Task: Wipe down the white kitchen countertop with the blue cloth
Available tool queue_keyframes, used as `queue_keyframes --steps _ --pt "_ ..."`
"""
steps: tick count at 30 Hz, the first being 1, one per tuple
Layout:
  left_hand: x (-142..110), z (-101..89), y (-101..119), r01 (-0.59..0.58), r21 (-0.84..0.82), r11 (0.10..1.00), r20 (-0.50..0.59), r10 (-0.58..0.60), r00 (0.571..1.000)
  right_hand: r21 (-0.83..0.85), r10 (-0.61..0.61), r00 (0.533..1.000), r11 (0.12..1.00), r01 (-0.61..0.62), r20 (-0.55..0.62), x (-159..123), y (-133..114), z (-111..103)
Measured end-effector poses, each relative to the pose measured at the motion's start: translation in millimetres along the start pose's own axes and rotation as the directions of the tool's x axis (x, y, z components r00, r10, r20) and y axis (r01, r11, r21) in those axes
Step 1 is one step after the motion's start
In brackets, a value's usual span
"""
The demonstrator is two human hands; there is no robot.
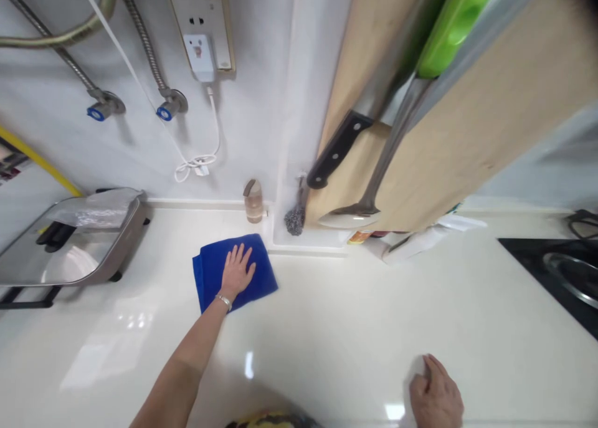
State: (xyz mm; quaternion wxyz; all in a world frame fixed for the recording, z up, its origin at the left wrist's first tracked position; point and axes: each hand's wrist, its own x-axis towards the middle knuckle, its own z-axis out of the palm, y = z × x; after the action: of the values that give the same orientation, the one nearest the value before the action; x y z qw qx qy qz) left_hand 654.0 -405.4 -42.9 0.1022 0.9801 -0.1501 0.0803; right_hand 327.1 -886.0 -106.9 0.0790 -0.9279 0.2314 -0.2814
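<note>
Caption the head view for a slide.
Left hand spread on a folded blue cloth on a white counter, the right hand well apart from it.

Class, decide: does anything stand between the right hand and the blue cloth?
Nothing visible stands on the counter between the right hand and the cloth. The left hand lies spread on the cloth itself, covering part of it.

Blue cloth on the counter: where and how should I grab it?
The blue cloth is probably best pinched at its right corner, coming from the right and under the edge: it lies folded flat, the left hand spread over its middle, that corner uncovered.
</note>
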Motion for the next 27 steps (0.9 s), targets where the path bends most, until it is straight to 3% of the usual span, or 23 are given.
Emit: queue_keyframes --steps 7,14,21,27 --pt "62 5.7 -19 -0.174 -0.071 0.982 0.029 0.176 0.984 -0.016 0.054 0.997 0.998 -0.053 0.055 3 -5 -7" --pt "93 14.8 -18 -0.128 -0.079 0.989 -0.01 0.128 0.992 -0.025 0.069 0.996 0.997 -0.067 0.059 7 -8 -9" --pt "86 13.5 -10 -0.072 -0.082 0.994 0.038 0.076 0.996 -0.009 0.019 1.0 1.0 -0.019 0.021 8 -8 -4" --pt "38 7.7 7 -0.031 -0.084 0.996 0.024 0.033 0.999 -0.008 0.096 0.995 0.995 -0.096 0.015 12 -15 -8"
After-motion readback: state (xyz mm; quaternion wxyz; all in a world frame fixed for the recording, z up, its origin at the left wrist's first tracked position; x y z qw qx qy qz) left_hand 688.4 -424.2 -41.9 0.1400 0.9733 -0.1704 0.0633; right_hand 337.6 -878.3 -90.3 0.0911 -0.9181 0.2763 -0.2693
